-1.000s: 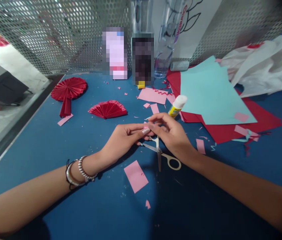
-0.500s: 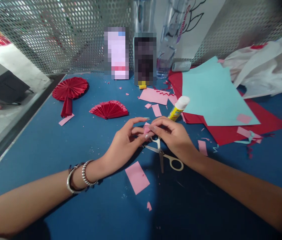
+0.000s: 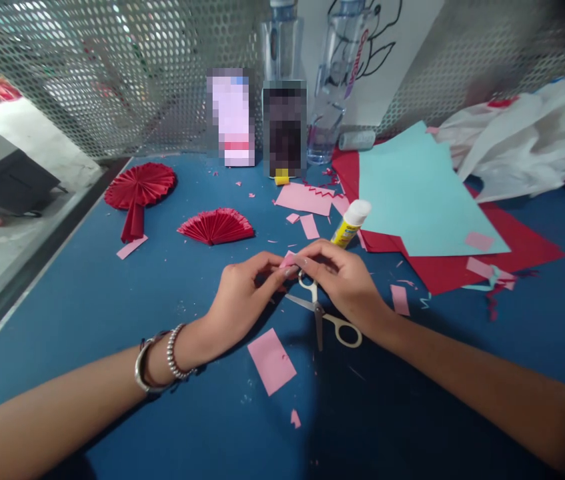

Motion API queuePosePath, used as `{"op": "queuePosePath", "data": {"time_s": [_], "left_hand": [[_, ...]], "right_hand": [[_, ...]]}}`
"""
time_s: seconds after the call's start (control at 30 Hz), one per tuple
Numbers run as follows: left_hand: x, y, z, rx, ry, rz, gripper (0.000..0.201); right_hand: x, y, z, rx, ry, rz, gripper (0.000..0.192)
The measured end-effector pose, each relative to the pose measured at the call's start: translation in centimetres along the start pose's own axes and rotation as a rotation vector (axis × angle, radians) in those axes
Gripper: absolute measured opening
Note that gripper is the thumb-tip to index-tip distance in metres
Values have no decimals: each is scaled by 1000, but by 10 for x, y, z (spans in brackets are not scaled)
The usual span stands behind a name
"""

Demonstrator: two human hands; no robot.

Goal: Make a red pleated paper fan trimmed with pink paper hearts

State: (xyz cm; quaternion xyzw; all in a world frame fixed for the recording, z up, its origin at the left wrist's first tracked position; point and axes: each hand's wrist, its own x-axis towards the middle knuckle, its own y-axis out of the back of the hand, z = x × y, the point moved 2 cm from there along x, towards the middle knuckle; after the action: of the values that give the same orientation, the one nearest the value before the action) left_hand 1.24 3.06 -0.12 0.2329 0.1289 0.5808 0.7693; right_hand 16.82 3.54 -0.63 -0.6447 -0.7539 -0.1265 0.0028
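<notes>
Head view. Nearest, a pink paper rectangle (image 3: 271,361) lies loose on the blue tabletop (image 3: 112,300). Scissors (image 3: 323,319) lie flat, blades apart, under the right hand (image 3: 345,280). Left hand (image 3: 242,299) and right hand pinch one small pink scrap (image 3: 288,259) between meeting fingertips, steadying it from both sides. Beyond: glue stick (image 3: 349,223), red paper fan (image 3: 216,225).

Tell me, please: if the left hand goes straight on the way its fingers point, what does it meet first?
The left hand points right and slightly away, so it would first meet the right hand, whose fingertips already pinch the same pink paper piece. Beyond lies the glue stick; depth is unclear.
</notes>
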Motion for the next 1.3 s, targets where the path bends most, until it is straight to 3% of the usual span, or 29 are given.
{"op": "queuePosePath", "data": {"time_s": [0.17, 0.33, 0.5, 0.73, 0.93, 1.03, 1.3], "left_hand": [[-1, 6, 1, 337, -213, 50, 22], [0, 6, 1, 405, -281, 43, 22], [0, 5, 2, 313, -215, 39, 22], [1, 0, 5, 5, -43, -26, 24], [3, 3, 3, -120, 11, -9, 25], [3, 5, 2, -130, 7, 16, 25], [2, 1, 4, -120, -39, -4, 20]], "right_hand": [[-1, 0, 4, -39, -12, -1, 16], [-1, 0, 4, -40, -9, -4, 17], [-2, 1, 3, -25, -33, -26, 19], [-2, 2, 2, -17, -70, -4, 21], [0, 3, 1, 44, -67, -27, 27], [0, 3, 0, 50, -46, -30, 30], [0, 3, 1, -43, -43, -9, 15]]}}
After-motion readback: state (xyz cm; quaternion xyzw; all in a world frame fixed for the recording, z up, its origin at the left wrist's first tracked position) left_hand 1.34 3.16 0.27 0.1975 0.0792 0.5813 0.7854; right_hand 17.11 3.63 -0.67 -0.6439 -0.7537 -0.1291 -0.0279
